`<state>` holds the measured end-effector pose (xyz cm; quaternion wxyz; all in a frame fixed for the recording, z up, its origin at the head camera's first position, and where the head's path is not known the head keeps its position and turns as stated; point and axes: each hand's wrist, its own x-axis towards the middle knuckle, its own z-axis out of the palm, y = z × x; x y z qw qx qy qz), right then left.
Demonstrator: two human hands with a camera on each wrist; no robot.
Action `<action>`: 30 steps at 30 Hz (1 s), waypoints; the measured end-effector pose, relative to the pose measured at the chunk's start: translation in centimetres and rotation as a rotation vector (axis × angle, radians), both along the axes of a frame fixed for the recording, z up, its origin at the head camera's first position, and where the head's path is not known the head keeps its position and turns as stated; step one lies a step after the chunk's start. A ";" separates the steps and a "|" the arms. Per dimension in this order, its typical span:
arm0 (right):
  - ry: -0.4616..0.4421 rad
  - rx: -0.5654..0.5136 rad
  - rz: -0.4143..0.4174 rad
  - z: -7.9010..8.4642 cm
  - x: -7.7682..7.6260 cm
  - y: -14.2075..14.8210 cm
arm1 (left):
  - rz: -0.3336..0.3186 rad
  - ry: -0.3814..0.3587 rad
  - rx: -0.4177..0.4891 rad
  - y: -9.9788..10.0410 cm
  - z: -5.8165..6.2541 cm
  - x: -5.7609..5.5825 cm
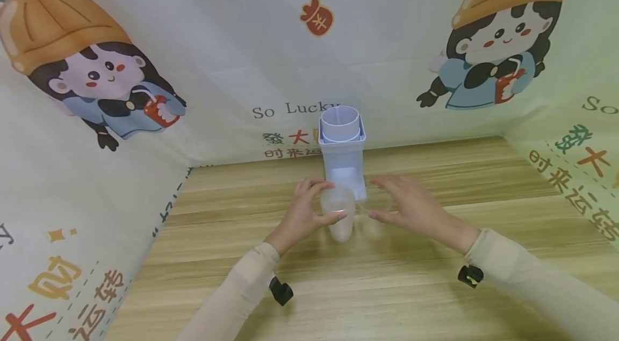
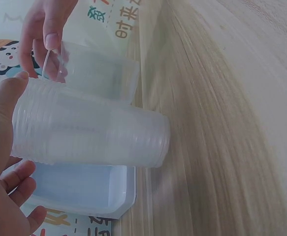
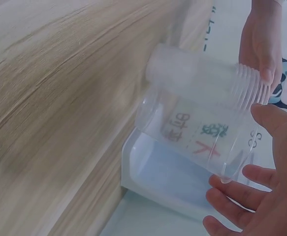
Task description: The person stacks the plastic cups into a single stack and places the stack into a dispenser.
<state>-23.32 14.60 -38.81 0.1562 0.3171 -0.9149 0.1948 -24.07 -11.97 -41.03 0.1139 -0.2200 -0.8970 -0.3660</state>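
My left hand [image 1: 301, 213] holds a stack of clear plastic cups [image 2: 91, 130] near its rims, thumb and fingers on either side. The stack is upright, its narrower bottom down. Beside it on the right, a single clear plastic cup [image 3: 182, 120] is held by its rim between the thumb and fingers of my right hand [image 1: 418, 212]. Its see-through wall is faint in the head view. Just behind both stands a pale lavender cup dispenser [image 1: 343, 157] with a round tube on top and an open front. Whether the cups touch the table cannot be told.
The wood-grain table [image 1: 309, 298] spreads under the arms. A printed cloth [image 1: 232, 51] with cartoon figures and lettering rises behind it and on both sides. The dispenser stands close to the back cloth. Small black cameras [image 1: 281, 291] hang at the wrists.
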 end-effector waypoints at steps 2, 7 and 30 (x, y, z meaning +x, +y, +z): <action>0.004 0.003 0.004 -0.1 0.0 -0.1 | -0.001 0.002 0.000 0.0 -0.1 0.0; 0.003 0.009 -0.003 -0.1 0.1 -0.3 | -0.002 0.012 -0.004 0.0 -0.2 0.0; -0.018 -0.035 -0.031 1.4 0.5 0.0 | -0.009 0.000 0.002 -0.1 -0.2 -0.1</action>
